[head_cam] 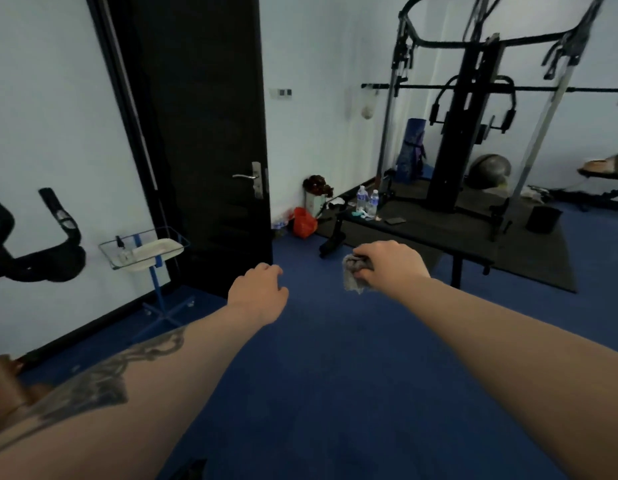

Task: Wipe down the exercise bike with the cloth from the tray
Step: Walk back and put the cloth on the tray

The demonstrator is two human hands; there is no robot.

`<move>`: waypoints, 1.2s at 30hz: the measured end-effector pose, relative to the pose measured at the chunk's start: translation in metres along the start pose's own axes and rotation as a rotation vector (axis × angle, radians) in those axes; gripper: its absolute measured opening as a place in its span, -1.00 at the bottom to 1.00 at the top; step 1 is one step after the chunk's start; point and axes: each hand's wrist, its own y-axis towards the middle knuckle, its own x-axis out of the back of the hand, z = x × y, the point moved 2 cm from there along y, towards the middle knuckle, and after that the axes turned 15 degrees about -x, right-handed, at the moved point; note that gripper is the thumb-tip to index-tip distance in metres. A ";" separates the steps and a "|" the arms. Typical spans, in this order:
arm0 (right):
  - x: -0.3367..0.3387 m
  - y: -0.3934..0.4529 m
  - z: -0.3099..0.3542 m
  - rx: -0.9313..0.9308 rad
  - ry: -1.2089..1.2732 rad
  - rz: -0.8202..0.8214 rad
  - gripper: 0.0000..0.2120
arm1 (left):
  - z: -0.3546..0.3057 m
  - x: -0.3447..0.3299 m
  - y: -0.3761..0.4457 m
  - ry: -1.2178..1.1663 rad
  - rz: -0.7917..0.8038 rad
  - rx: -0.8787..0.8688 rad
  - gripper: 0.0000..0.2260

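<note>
Both forearms are extended forward over the blue floor [335,358], seen from above and behind. The left forearm carries a dark tattoo and runs from 7 o'clock toward the frame centre. The left hand [257,294] is held palm down, knuckles up, with the fingers loosely curled downward; nothing is held and nothing is touched by it.

The right forearm enters from 4 o'clock. The right hand [392,266] is held palm down, slightly higher in the frame than the left and well apart from it. Its fingers are curled around a crumpled grey cloth [356,277], which is gripped at its upper part; the loose remainder hangs below the fingers on the hand's 9 o'clock side.

The exercise bike [30,247] is seen only in part at the 9 o'clock edge of the frame: black handlebars and a dark console housing against the white wall. It is well apart from both hands and is not touched by the cloth.

The tray [155,252], white and shallow, rests in a wire basket on a blue wheeled stand [160,292], between the bike and the black door [203,133]. A small bottle stands in the basket just beside the tray.

A multi-station weight machine [473,116] stands at 1 o'clock on a dark mat, with water bottles [367,200] near its base.
</note>
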 end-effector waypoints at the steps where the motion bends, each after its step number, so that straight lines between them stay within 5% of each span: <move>1: -0.004 0.017 -0.001 0.014 0.000 -0.004 -0.69 | 0.003 -0.002 0.009 0.006 -0.009 0.019 -0.60; 18: -0.085 0.251 0.051 0.476 0.054 0.106 -0.78 | 0.078 -0.022 0.144 0.133 -0.072 0.481 -0.60; 36: -0.155 0.430 0.285 0.650 0.229 0.090 -0.74 | 0.326 0.025 0.224 0.202 -0.158 0.688 -0.64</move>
